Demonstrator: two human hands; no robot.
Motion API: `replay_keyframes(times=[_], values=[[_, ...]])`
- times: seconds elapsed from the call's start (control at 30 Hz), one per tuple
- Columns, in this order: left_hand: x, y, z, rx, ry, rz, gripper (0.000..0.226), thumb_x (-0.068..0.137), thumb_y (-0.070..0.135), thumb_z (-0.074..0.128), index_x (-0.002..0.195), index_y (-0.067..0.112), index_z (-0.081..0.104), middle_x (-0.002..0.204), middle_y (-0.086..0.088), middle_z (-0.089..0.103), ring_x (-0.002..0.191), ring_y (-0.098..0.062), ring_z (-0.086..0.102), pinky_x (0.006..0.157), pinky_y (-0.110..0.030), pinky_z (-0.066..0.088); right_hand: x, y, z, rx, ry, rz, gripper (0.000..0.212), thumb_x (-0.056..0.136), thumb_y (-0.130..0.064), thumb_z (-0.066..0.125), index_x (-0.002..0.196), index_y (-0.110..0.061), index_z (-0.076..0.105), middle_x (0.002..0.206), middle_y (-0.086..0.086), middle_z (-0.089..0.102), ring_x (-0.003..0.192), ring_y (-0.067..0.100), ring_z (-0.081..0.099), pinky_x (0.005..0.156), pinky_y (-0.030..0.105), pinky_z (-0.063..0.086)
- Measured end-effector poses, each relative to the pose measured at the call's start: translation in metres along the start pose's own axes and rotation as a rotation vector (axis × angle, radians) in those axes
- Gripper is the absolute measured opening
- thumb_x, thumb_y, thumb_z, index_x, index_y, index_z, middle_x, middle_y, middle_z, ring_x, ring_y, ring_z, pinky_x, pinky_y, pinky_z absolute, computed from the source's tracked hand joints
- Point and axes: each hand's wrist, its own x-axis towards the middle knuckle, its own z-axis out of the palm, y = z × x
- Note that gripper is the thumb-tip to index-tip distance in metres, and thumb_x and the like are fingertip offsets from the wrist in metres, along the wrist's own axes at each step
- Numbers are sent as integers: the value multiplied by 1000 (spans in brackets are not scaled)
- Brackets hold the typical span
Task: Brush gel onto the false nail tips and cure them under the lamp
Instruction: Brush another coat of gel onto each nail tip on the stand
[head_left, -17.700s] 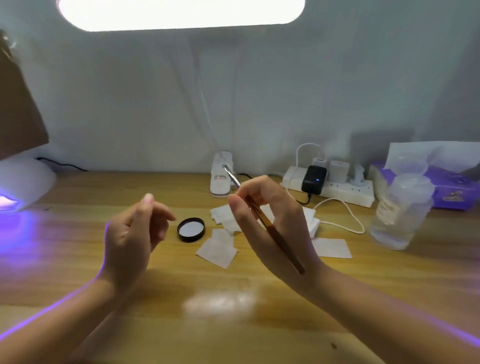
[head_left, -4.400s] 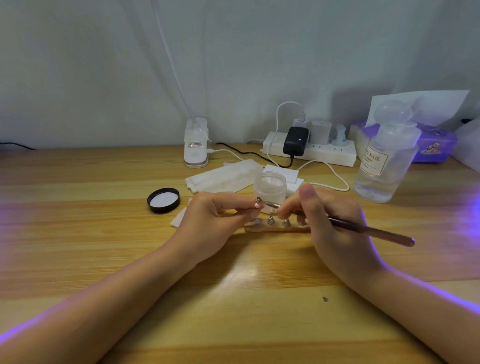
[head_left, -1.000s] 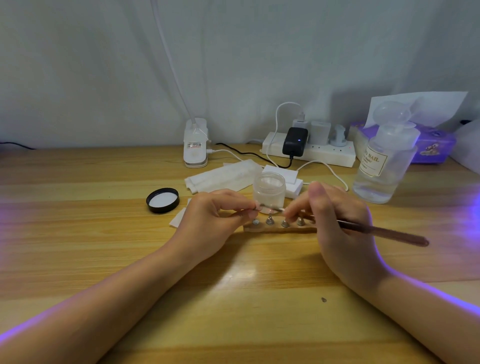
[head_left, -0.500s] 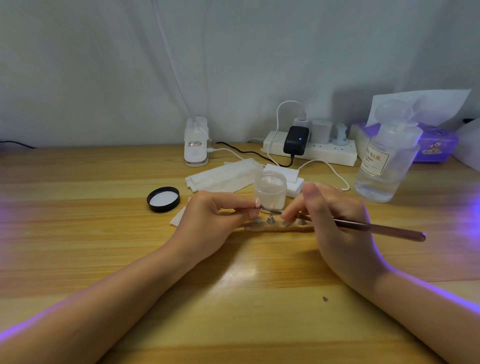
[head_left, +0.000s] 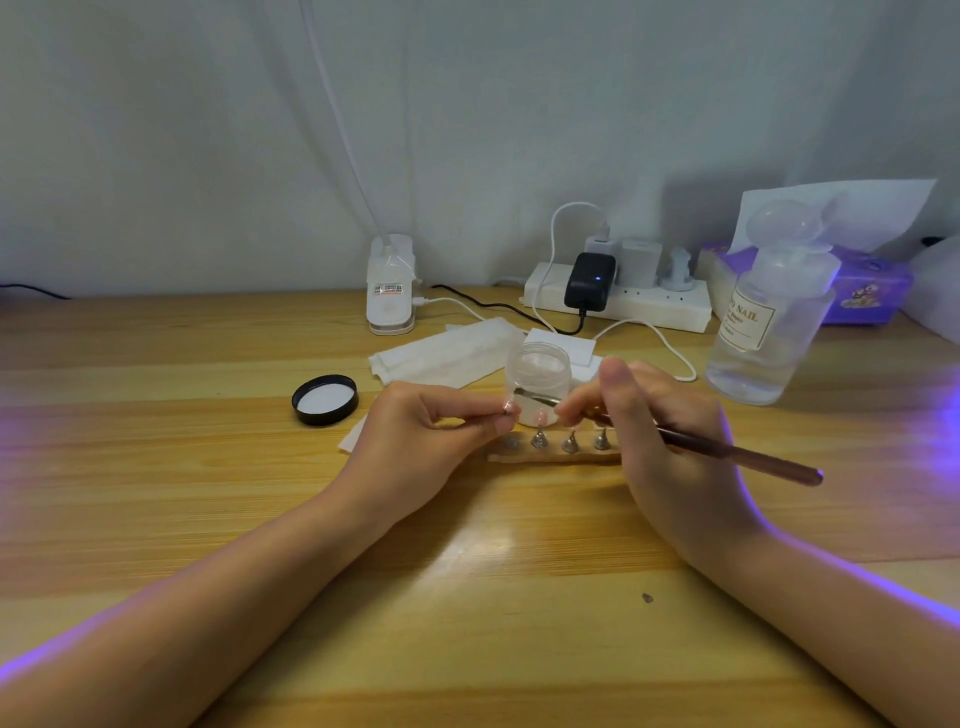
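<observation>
My left hand (head_left: 423, 441) pinches a small false nail tip on its holder (head_left: 509, 410) between thumb and forefinger, just above the table. My right hand (head_left: 660, 436) grips a brown-handled gel brush (head_left: 737, 457); its metal ferrule and bristles reach left to the nail tip. Behind the brush stands an open clear gel jar (head_left: 539, 382). Below it a wooden strip (head_left: 556, 456) carries three metal nail stands (head_left: 570, 442). The lamp itself is out of view; violet light falls on the table from the right.
The jar's black lid (head_left: 325, 400) lies left of my left hand. White wipes (head_left: 447, 353), a lamp clamp base (head_left: 390, 283), a power strip with chargers (head_left: 618, 299), a clear liquid bottle (head_left: 769, 306) and a purple tissue box (head_left: 867, 288) line the back.
The brush has shifted slightly against the nail tip, handle end dipping lower to the right. Both hands stay in place over the wooden strip.
</observation>
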Motion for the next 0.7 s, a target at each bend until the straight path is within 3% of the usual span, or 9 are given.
replay_keyframes(times=[0.13,0.3,0.47,0.63,0.7], values=[[0,0,0,8,-12,-2,16,74,12,73,82,26,74,81,19,71,84,5,65,72,-5,44,-2,0,0,-17,-45,-43,45,91,-32,35,65,-16,67,64,-9,63,66,10,57,71,27,41],[0,1,0,8,-16,-7,15,73,14,73,82,27,74,82,21,70,86,6,64,73,-4,44,-1,0,0,11,1,25,39,90,-36,35,66,-23,63,67,-6,63,71,7,58,72,21,43],[0,2,0,43,-17,-4,16,74,12,73,82,27,73,82,20,70,85,5,64,74,-5,45,-3,-2,-1,16,-60,-27,43,90,-33,36,64,-17,66,64,-6,63,66,8,57,71,33,42],[-1,4,-1,67,-27,11,16,75,15,72,84,29,72,83,23,69,83,7,62,69,-2,42,-1,0,-4,138,28,87,36,94,-32,46,72,-13,67,67,-4,66,65,4,61,65,13,43],[-1,5,-1,66,-31,20,16,76,15,72,84,29,72,83,22,69,82,7,62,67,-1,42,0,2,-3,147,56,117,37,93,-37,42,77,-15,67,69,-3,68,63,5,61,60,12,44]])
